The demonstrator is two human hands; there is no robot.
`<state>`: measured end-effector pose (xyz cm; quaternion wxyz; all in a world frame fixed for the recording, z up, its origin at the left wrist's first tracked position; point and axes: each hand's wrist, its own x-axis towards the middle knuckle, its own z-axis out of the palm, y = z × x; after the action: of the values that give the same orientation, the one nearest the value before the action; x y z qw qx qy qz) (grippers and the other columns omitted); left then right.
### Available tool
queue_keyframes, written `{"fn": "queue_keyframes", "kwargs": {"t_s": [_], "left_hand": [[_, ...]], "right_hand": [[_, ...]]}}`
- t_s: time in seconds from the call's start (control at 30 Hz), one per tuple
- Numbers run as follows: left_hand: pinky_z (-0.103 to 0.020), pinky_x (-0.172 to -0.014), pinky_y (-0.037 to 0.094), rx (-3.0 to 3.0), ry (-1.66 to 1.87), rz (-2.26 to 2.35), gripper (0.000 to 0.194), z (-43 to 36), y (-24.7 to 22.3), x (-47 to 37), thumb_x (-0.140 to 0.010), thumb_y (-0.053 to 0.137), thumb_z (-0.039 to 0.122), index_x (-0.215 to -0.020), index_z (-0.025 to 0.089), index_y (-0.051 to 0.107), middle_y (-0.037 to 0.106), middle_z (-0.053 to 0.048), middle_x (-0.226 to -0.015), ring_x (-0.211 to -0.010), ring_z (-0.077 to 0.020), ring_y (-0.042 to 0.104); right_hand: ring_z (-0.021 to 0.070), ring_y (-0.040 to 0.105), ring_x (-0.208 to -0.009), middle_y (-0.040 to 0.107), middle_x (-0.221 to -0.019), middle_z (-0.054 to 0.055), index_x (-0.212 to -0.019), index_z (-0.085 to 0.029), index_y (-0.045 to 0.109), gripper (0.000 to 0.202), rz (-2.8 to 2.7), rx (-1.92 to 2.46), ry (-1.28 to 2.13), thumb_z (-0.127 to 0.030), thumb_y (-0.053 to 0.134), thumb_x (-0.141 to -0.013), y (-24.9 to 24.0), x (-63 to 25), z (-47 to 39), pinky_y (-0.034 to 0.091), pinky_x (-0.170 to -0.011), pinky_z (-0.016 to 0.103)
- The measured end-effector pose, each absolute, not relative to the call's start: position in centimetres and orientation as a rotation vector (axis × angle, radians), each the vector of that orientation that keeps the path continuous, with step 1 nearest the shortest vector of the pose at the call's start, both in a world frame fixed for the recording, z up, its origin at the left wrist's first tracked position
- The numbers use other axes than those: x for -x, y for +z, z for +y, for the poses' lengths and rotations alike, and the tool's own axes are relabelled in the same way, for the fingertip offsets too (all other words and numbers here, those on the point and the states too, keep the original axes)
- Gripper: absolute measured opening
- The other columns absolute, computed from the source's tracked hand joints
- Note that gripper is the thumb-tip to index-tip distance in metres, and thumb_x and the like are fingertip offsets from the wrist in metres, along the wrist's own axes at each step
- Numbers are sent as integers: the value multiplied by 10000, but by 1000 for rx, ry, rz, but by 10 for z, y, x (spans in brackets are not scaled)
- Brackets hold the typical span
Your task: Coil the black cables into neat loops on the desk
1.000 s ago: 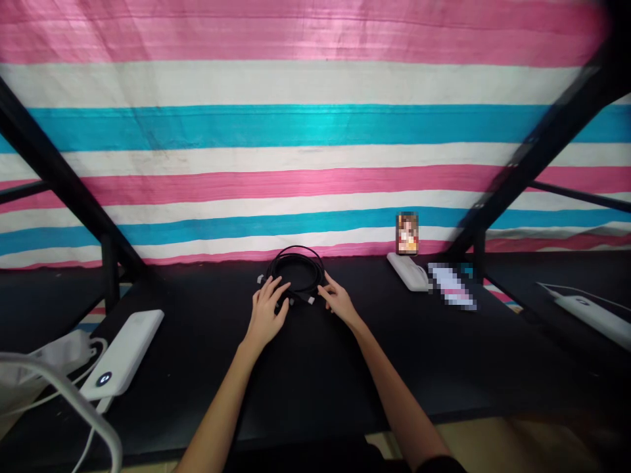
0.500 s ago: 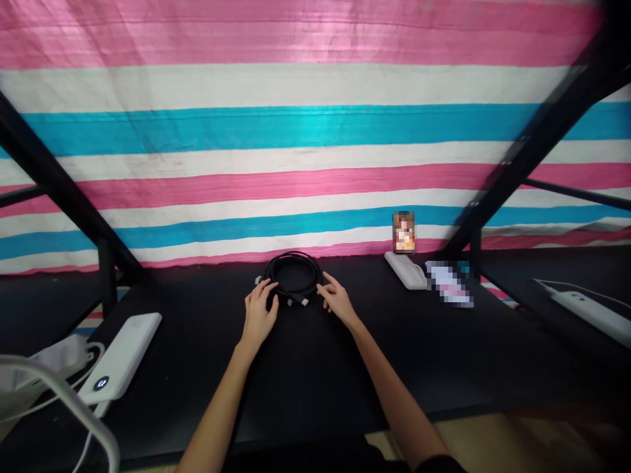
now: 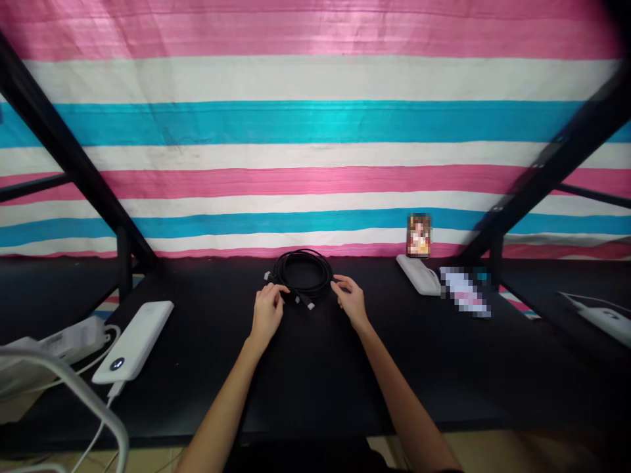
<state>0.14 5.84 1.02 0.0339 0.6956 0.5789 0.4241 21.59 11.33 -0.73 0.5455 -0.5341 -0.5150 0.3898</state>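
Note:
A coiled black cable (image 3: 328, 270) lies in loops on the black tabletop. One light-tipped plug (image 3: 310, 305) sticks out at its front, and a pale connector end (image 3: 267, 276) shows at its left. My left hand (image 3: 267, 311) rests at the coil's front left, fingers bent and index finger reaching toward the loops. On the right side, my right hand (image 3: 351, 301) has its fingers loosely apart at the coil's edge. Neither hand visibly grips the cable; whether the fingertips touch it is hard to tell.
A white power bank (image 3: 135, 341) with a plugged-in cord lies left, beside a white power strip (image 3: 79, 338). A pale rounded device (image 3: 419, 276) and blurred items sit back right. Another white power bank (image 3: 611, 323) is far right. Black frame bars (image 3: 79, 157) slant at both sides.
The view has shifted slightly, so things appear further right. My left fingers have drawn closer together; both hands stay beside the coil, which keeps its shape.

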Motion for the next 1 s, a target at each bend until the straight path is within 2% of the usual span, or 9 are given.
{"fn": "queue_keyframes", "kwargs": {"t_s": [0.13,0.23,0.4,0.63,0.87,1.0], "left_hand": [[-275,-672,327,-2148,1250,1868,213,57,11,-3,-802,450,151,-841,216,649,461,33,-542,-596,-134,476],[-286,-706,343,-2103,1249,1954,228,55,12,-4,-812,460,197,-867,236,677,508,27,-533,-593,-136,496],[-271,-683,375,-1918,1282,2077,242,55,13,-3,-805,463,203,-876,241,692,542,14,-544,-588,-141,500],[-232,-625,413,-1905,1286,1936,254,53,12,-4,-827,438,214,-904,230,680,583,6,-594,-596,-127,511],[-218,-611,436,-2049,1277,1774,250,51,15,-11,-820,461,225,-961,218,668,643,-9,-727,-590,-106,524],[-224,-619,449,-2070,1243,1740,261,49,14,-16,-824,462,227,-998,222,658,652,-11,-751,-593,-109,536]], "right_hand": [[48,391,-344,562,-584,-19,-831,-147,624,376,-1325,1181,1001,-485,640,-667,-2,-210,110,292,-319,183],[57,421,-346,598,-575,0,-778,-150,623,340,-1491,1137,1085,-479,624,-691,3,-204,103,314,-332,183],[66,505,-401,657,-711,23,-916,-165,645,363,-1756,1074,1088,-431,663,-669,6,-197,92,367,-379,178],[107,589,-476,675,-719,18,-1017,-185,633,413,-1883,1132,1116,-382,683,-658,5,-195,87,436,-454,198],[85,560,-445,654,-724,33,-1036,-129,645,423,-1816,1050,1210,-363,657,-684,9,-193,86,424,-447,200],[64,529,-429,632,-739,22,-1057,-134,642,436,-1756,1031,1287,-372,647,-692,8,-190,85,410,-429,193]]}}
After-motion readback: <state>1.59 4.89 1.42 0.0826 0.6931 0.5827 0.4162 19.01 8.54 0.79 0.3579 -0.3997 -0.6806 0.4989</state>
